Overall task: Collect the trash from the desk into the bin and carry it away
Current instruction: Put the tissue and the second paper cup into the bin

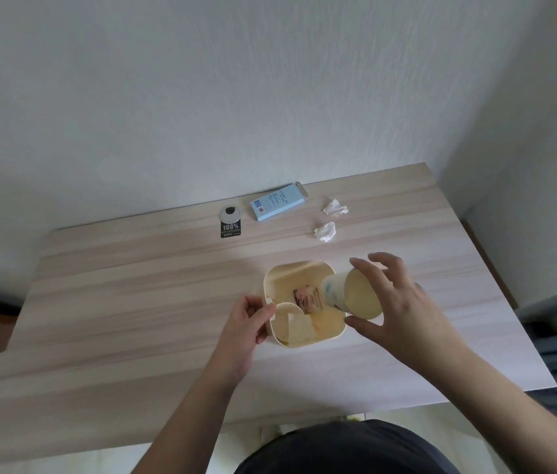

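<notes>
Bin (272, 278) rim pinched by left hand (248, 319); right hand (396, 299) spread behind cup (348, 294).

Soft, even daylight, slightly dim, no glare. Faint shadows on the counter (133, 302). Wide-angle bending at the edges; near corners blurred, overall slightly soft.
</notes>
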A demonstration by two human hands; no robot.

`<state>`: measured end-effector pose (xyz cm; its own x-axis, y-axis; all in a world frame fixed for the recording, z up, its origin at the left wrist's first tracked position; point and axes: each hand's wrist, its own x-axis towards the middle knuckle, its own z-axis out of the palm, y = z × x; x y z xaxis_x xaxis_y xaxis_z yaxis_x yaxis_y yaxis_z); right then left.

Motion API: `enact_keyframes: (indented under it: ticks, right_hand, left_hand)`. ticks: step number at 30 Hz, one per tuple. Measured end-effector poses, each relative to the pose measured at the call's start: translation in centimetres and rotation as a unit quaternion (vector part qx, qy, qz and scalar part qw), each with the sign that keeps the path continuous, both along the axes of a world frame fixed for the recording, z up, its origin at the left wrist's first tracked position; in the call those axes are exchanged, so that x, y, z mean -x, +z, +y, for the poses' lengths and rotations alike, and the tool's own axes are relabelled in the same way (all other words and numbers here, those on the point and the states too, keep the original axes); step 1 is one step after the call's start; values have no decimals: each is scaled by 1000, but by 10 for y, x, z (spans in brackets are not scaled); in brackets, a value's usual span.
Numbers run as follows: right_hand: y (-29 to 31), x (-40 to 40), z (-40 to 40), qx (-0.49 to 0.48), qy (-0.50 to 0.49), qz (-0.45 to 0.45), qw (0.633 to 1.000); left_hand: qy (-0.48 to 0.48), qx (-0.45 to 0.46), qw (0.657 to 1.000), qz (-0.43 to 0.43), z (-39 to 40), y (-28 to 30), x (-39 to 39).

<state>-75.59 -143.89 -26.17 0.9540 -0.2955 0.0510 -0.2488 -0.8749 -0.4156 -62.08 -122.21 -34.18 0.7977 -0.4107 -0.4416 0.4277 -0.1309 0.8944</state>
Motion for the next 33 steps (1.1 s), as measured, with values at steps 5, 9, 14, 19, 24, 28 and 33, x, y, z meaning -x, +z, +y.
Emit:
enact_keyframes:
  ticks: [5, 9, 14, 19, 24, 28, 33]
  right_hand:
    - [-6, -16, 52, 23, 90, 50, 994]
    - [-16, -35, 90, 19, 116, 101, 988]
    - [-25, -53, 121, -33, 107, 131, 985]
    - [-25, -55, 139, -96, 119, 163, 975]
    - [-13, -57, 149, -73, 106, 134, 983]
    - [-2, -57, 151, -14, 89, 87, 992]
    - [0, -53, 155, 5, 54, 50, 997]
  left_hand:
    - [4, 17, 1000, 22, 26, 6, 5]
    - [-6, 35, 999, 30, 47, 7, 7]
    - [-13, 48, 998, 38, 75, 4, 6]
    - [-9, 55, 997, 44, 96, -3, -1]
    - [-5, 70, 996, 51, 110, -10, -10]
    - [-1, 77, 995, 60, 116, -12, -17]
    - [-13, 74, 995, 61, 118, -15, -28]
